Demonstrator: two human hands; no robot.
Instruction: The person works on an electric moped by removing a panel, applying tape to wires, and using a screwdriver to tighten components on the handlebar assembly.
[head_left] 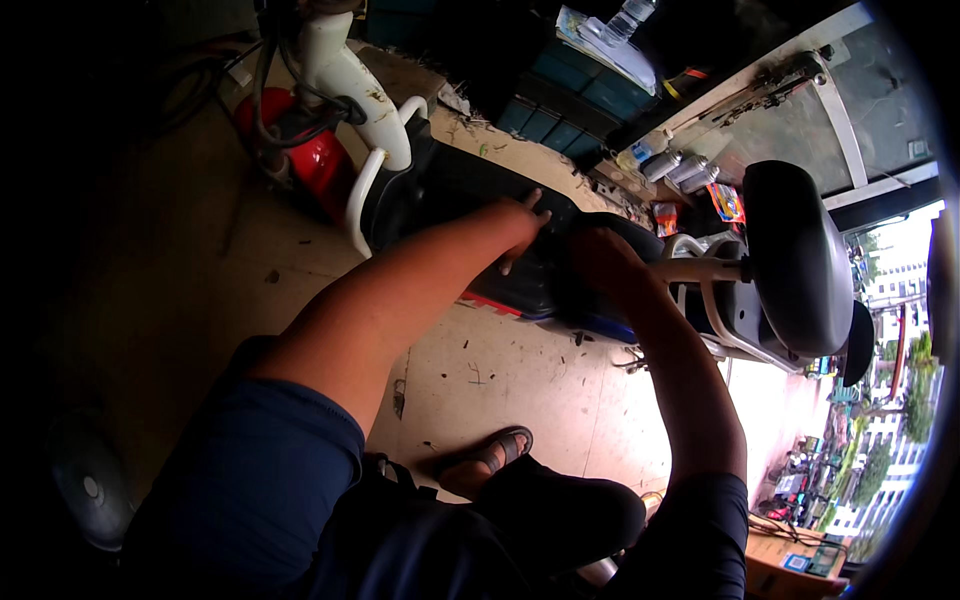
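Observation:
An electric scooter stands crosswise before me, its white front column (pixel 362 92) on the left and black seat (pixel 795 258) on the right. My left hand (pixel 520 228) rests low over the black footboard (pixel 465 178), fingers apart and nothing visible in them. To its right, my right hand (pixel 608 258) reaches into the dark area at the rear of the footboard, by the seat post (pixel 705 270). Its knuckles show, but shadow hides the fingertips and anything they may touch. A red front mudguard (pixel 305 150) sits under the column.
Behind the scooter are dark drawers (pixel 575 95) with papers and a clear plastic bottle (pixel 630 20) on top. Spray cans (pixel 685 170) stand near a glass door (pixel 870 95). My sandalled foot (pixel 490 462) is on the pale tiled floor (pixel 540 400), where small debris lies.

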